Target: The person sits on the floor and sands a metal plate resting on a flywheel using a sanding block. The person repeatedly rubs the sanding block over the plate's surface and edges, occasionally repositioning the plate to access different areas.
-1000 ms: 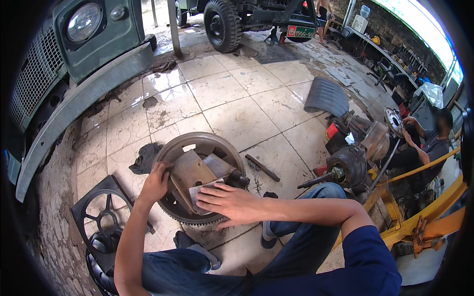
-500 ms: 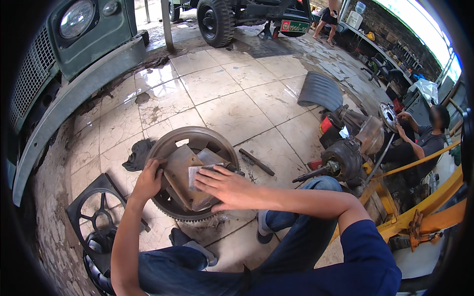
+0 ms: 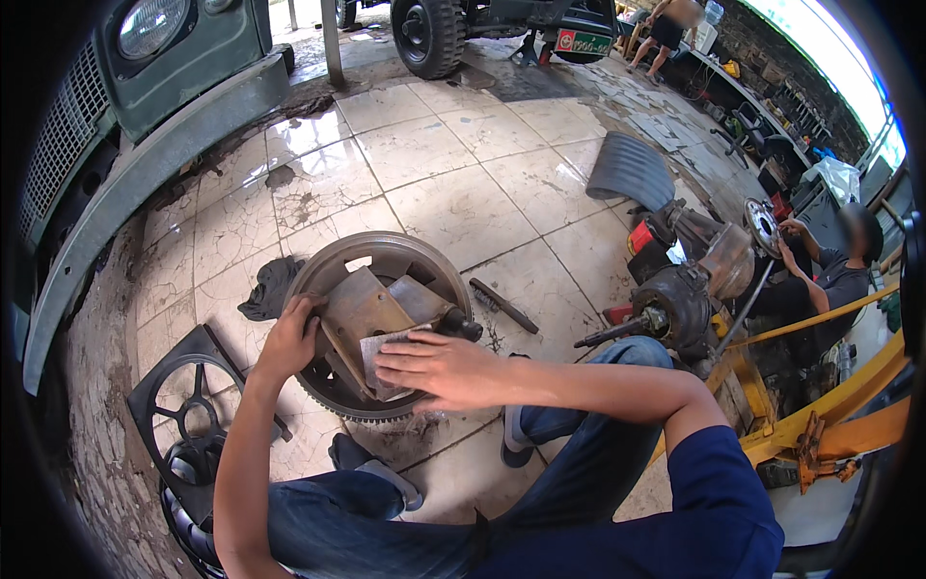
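A rusty bent metal bracket [image 3: 359,304] lies tilted on a round toothed flywheel [image 3: 436,253] on the floor before me. My left hand [image 3: 290,340] is closed round the bracket's left edge. Under the fingers of my right hand [image 3: 444,372] is a grey sheet of sandpaper [image 3: 370,355], pressed against the near part of the bracket. The fingers lie nearly straight over the sheet and hide much of it. A dark cylindrical part [image 3: 460,322] sticks out at the bracket's right. To the right of the flywheel rests a brush [image 3: 503,305] with a dark handle.
A dark cloth [image 3: 271,289] lies left of the flywheel. Nearer on that side is a black fan shroud frame [image 3: 154,381]. An axle assembly [image 3: 680,304] stands at right, by a co-worker [image 3: 834,265] holding a metal disc [image 3: 761,228]. A vehicle bumper [image 3: 145,193] curves along the left.
My right hand and the sandpaper have slid toward me over the bracket. My left hand keeps its grip on the edge. The whole view has shifted slightly.
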Demonstrator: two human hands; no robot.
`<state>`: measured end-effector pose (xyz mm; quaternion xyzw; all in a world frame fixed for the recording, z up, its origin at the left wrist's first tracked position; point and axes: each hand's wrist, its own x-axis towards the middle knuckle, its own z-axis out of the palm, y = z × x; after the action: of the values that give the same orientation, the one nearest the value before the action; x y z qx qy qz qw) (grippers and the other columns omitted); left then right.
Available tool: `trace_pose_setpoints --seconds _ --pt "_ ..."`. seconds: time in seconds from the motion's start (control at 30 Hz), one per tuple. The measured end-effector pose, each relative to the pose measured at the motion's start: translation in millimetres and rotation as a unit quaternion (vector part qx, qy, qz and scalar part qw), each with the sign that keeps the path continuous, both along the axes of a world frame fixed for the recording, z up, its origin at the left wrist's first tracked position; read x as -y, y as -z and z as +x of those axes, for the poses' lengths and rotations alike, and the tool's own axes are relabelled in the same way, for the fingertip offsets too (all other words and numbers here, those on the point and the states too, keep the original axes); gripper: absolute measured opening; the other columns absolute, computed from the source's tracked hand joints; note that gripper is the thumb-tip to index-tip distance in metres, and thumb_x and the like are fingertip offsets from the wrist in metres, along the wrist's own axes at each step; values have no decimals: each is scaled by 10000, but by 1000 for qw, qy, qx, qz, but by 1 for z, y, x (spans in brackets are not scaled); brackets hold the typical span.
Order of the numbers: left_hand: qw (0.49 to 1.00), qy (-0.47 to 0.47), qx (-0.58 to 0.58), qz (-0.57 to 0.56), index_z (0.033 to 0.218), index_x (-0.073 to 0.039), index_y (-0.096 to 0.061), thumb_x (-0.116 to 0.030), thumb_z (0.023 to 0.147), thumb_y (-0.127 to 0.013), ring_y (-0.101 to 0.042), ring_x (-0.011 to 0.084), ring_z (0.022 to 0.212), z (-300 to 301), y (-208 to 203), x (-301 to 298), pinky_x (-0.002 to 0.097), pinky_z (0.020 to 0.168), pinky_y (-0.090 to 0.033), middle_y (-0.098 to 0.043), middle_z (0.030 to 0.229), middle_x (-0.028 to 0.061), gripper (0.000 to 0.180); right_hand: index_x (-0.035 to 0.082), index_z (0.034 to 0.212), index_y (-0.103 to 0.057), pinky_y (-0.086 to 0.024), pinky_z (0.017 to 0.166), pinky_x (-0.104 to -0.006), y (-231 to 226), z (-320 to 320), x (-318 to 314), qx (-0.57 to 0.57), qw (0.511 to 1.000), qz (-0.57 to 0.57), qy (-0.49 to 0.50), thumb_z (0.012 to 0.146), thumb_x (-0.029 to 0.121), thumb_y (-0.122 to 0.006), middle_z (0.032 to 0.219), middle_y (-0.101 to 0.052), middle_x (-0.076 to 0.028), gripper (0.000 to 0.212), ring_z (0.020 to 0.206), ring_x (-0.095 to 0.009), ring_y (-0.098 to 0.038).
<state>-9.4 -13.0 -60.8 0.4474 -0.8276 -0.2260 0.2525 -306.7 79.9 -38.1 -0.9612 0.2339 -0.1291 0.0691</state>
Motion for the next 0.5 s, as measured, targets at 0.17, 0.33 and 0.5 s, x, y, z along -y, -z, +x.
trace_pose_setpoints --seconds 0.17,0.33,0.5 --pt "1000 -6 -4 -16 1187 4 -595 10 931 -524 -576 404 1184 0 -2 -1 432 993 -478 -601 1240 194 265 21 1451 -460 -244 1219 -459 -8 0 3 -29 999 -16 41 850 420 -728 1539 -428 -121 770 1467 -262 -340" --pt "995 -2 -82 -53 1112 26 -622 18 927 -532 -615 403 1100 -14 -11 -1 426 955 -491 -636 1161 202 206 14 1461 -447 -213 1227 -467 0 -3 3 -15 999 5 29 838 438 -735 1540 -417 -150 807 1471 -284 -330" --pt "995 54 -73 -39 1080 32 -640 7 915 -566 -620 369 1097 -31 -30 -15 413 955 -490 -644 1150 180 182 31 1472 -440 -218 1224 -471 -3 2 2 -48 997 -12 59 833 444 -736 1545 -418 -135 817 1473 -278 -330"
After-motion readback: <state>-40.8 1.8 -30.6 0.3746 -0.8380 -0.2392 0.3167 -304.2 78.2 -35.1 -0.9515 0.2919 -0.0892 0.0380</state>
